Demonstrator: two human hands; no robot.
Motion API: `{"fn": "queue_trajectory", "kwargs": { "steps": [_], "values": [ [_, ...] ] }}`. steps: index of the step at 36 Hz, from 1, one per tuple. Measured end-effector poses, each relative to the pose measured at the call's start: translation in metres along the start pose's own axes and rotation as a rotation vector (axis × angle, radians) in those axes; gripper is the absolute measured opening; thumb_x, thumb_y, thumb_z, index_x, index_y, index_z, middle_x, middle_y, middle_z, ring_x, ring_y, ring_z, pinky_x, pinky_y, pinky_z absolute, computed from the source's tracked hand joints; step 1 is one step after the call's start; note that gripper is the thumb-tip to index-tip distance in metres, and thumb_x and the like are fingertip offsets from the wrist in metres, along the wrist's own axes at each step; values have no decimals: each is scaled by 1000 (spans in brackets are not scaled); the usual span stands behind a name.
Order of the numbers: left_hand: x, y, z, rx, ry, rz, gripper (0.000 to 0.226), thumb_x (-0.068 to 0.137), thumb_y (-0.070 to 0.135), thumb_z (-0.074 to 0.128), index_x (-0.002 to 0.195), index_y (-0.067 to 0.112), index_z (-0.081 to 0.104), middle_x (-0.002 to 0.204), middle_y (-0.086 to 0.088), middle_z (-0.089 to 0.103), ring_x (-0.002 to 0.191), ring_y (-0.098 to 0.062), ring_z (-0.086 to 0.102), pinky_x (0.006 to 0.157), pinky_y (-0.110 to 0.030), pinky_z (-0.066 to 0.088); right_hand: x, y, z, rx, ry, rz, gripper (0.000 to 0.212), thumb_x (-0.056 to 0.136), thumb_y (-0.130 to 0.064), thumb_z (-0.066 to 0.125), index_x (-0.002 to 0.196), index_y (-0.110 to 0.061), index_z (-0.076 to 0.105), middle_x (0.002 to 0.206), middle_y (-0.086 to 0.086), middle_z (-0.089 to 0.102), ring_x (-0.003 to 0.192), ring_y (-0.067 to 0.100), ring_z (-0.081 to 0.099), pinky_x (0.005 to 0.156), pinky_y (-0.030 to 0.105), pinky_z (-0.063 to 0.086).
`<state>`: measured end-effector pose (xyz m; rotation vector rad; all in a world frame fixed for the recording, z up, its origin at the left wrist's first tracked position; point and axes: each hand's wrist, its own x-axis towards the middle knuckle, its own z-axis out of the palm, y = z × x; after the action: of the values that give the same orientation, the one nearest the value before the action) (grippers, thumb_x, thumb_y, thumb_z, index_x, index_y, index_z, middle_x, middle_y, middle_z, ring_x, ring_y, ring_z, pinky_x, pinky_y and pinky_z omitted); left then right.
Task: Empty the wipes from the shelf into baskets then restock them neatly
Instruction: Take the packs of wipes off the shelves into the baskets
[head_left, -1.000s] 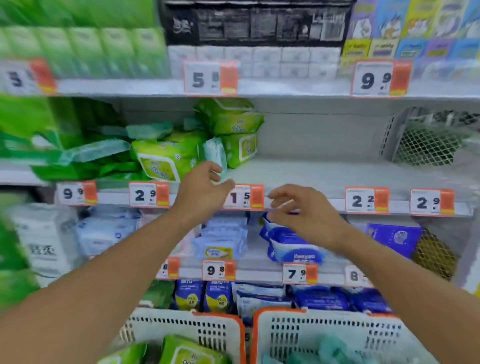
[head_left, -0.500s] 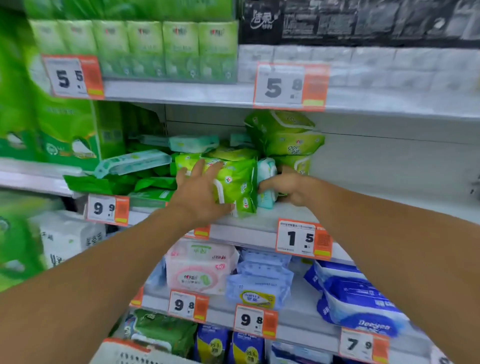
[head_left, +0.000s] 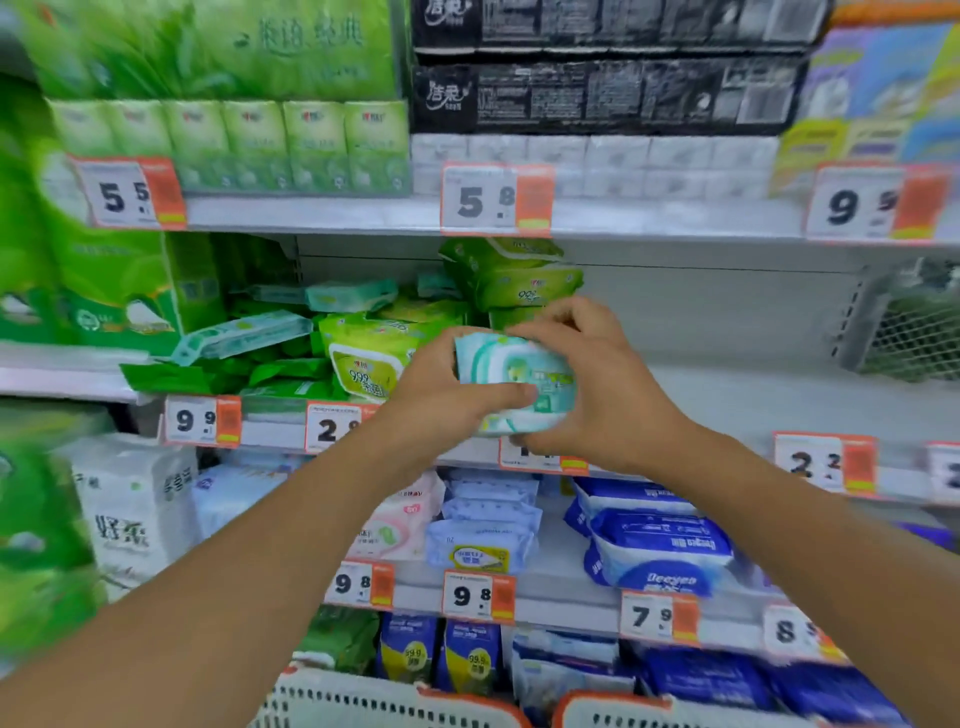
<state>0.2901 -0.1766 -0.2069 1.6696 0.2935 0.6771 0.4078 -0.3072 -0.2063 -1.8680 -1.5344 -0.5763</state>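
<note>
A pale teal wipes pack (head_left: 519, 379) is held in front of the middle shelf (head_left: 753, 400) between both hands. My left hand (head_left: 441, 389) grips its left and lower side, thumb across the front. From the right, my right hand (head_left: 597, 384) closes over its top and right side. Behind them, yellow-green wipes packs (head_left: 369, 358) sit at the shelf front, and more green packs (head_left: 519, 283) are stacked further back. Slim teal packs (head_left: 244, 332) lie tilted on flat green packs at the left. Two white baskets with orange rims (head_left: 395, 701) (head_left: 675, 714) show at the bottom edge.
Right of the hands the middle shelf is bare up to a wire mesh divider (head_left: 904, 332). Orange price tags line every shelf edge. Blue and pink wipes packs (head_left: 654, 545) fill the shelf below. Green and black tissue packs (head_left: 597, 88) sit on the top shelf.
Both hands reached into the shelf, took the teal pack from beside the green packs and drew it out towards me. The camera has turned up and to the right.
</note>
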Motion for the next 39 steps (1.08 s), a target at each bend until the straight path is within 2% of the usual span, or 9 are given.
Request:
{"fn": "queue_trajectory", "kwargs": {
  "steps": [5,9,15,24,29,31,33,37,39],
  "values": [
    [-35,-3,-2,-284,-143,-32,66,63,-6,77,123,12,57,115,-15,70,103,-26,69,85,-35,59,-40,-8,-34,391,-32,252,122,43,-47,98,146,-45,32,143,-16,34,134,2,39,108,27,42],
    [-58,0,5,-335,-240,-77,69,64,-2,72,129,8,51,118,-18,68,107,-29,67,85,-35,59,-55,-15,-49,783,-184,368,96,56,-6,94,138,-31,51,136,4,57,115,21,65,88,42,59],
    [-70,9,12,-377,-232,-208,39,92,7,57,131,5,54,125,-18,66,112,-33,65,89,-45,57,-69,-16,-62,1169,-208,534,90,58,-2,86,138,-25,52,121,18,67,103,31,70,81,41,61],
    [-85,-22,14,97,-506,-266,45,84,10,75,124,17,54,112,-11,71,99,-27,70,88,-44,58,-90,0,-57,993,-304,711,41,74,-5,75,115,-5,68,109,17,74,98,28,71,87,36,58],
    [-85,-34,9,456,-521,-263,37,88,22,72,122,22,56,111,-2,68,93,-18,67,85,-41,57,-124,40,-22,338,-972,759,34,79,-25,81,109,-13,72,114,21,69,86,24,67,74,35,57],
    [-75,-38,-5,434,-378,-243,30,89,25,71,117,18,61,108,-5,68,92,-22,69,80,-40,58,-132,52,-3,-118,-1185,654,50,82,-40,79,124,-17,65,126,11,63,102,29,65,89,42,56],
    [-57,-40,-29,417,-159,-164,25,87,28,73,108,18,64,99,-5,70,86,-21,68,70,-33,56,-117,52,9,-296,-1025,477,52,83,-45,76,122,-13,66,124,6,64,112,26,60,96,37,49],
    [-13,-35,-87,521,342,54,34,84,30,75,113,18,62,107,1,66,90,-19,64,77,-27,51,-41,6,23,414,-276,528,40,74,-12,86,111,-11,68,102,6,71,90,20,70,81,26,54],
    [6,-33,-116,612,405,47,46,85,26,74,126,14,56,119,3,60,107,-20,61,92,-29,47,7,-18,31,520,-144,500,59,70,-18,89,122,-15,61,108,3,66,91,20,68,77,29,55]
  ]
}}
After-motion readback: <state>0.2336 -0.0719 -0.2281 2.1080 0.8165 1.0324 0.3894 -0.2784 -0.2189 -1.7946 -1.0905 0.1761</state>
